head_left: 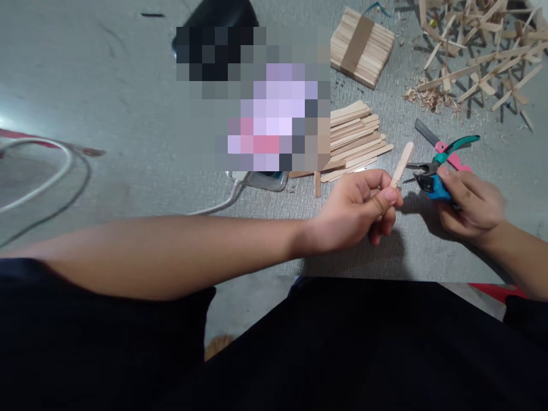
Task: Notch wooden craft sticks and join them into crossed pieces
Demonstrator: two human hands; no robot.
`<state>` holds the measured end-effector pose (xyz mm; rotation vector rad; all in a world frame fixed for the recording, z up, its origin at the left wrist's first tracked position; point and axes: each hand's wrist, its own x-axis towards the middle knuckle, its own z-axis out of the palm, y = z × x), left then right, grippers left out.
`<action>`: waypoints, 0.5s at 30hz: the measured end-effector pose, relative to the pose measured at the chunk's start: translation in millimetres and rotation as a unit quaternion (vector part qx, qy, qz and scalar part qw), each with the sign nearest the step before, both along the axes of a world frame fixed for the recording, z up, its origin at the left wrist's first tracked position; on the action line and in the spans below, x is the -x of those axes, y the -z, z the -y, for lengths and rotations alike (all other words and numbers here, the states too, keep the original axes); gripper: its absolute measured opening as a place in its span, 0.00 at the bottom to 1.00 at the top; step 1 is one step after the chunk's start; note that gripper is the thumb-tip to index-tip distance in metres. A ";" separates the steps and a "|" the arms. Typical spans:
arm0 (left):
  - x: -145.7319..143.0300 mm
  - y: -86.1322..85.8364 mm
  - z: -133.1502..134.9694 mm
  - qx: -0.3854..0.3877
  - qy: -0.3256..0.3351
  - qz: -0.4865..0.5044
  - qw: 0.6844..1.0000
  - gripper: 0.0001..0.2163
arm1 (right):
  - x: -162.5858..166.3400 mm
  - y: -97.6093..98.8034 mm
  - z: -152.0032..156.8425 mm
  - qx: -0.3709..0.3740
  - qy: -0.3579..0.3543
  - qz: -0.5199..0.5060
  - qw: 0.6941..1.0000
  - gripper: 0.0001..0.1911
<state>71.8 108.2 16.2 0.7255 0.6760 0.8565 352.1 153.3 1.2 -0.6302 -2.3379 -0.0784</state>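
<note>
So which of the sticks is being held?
The stick in the left hand; the others lie on the table, loose, banded or crossed.

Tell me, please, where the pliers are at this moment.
In the head view, the pliers are right of centre, held in the right hand, with their open jaws just right of the wooden stick held in the left hand.

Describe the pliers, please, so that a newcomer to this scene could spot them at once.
Over the right half of the grey table, find the right hand. It holds the pliers, whose metal tips point toward the wooden stick in the left hand. Their green and blue handles set them apart from the pink bladed tool just beyond.
</note>
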 end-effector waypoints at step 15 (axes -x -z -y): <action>0.0 8.2 -1.4 -0.014 0.007 0.013 1.000 0.32 | 2.3 -2.4 -4.2 0.034 -0.047 0.048 0.997 0.36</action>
